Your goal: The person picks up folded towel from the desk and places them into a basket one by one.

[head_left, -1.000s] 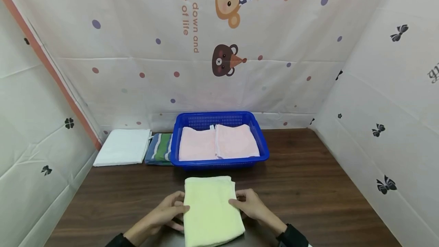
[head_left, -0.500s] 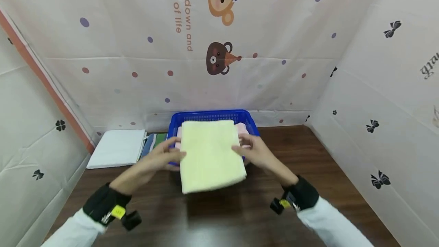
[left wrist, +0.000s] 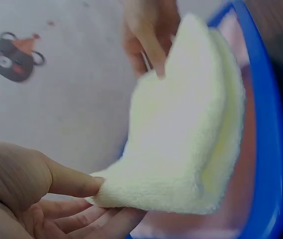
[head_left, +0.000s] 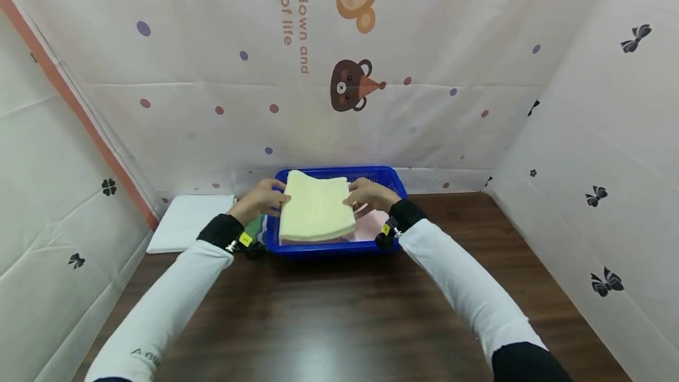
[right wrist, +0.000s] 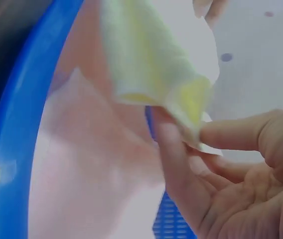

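Yellow towel (head_left: 315, 208) moved farther over blue basket (head_left: 339, 249); left fingers (left wrist: 121, 221), right fingers (right wrist: 170, 149) clamped on opposite edges.

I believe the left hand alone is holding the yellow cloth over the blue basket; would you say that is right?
Not quite: the right hand pinches the yellow cloth too, as the right wrist view shows. The left hand does hold it over the blue basket.
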`<state>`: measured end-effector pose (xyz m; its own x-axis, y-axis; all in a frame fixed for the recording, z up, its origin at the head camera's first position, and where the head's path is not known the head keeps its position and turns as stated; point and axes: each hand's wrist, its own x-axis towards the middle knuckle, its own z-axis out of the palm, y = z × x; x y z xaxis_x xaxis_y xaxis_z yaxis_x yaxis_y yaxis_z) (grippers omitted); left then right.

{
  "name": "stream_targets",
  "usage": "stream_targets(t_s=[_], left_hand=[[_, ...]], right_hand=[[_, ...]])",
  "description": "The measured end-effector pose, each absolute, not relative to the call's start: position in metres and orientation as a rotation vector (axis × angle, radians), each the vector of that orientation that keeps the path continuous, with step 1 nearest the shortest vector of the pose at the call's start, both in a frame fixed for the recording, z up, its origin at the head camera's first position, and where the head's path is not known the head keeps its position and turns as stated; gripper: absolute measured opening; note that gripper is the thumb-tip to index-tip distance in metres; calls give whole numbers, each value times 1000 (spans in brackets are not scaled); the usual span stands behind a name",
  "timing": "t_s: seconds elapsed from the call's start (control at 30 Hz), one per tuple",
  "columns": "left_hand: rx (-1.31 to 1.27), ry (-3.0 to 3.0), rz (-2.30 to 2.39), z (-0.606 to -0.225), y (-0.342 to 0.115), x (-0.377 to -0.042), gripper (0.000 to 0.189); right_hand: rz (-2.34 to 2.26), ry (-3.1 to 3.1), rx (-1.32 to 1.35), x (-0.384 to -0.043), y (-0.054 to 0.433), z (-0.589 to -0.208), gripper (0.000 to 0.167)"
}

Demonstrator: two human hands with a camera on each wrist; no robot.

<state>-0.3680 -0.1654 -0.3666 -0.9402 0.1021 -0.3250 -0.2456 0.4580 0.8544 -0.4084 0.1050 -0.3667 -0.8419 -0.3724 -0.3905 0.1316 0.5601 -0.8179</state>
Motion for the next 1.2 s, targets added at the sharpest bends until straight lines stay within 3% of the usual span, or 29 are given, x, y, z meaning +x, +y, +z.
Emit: stream_targets(t_s=[0.07,0.27,0.67,0.97,1.2], left_hand=[[-123,2404,1456,-376,-164,-370,55],[-79,2588,1328,-392,-153,-368,50],[68,2900,1118,-386,-165,-369,27],[316,2957,676,-375,-149,-366,39],[569,2833,809,-376,-165,-366,27]], right_hand=[[-1218,2245,-175,-410,104,-373,26],[-1087,2234,-193,-405,107,-389,61],[-1116,2264,-297,-408,99,-390,68],[-940,2383,-340,-399,110,-392,43],[-809,2416,-391,-385,137,-382,59]])
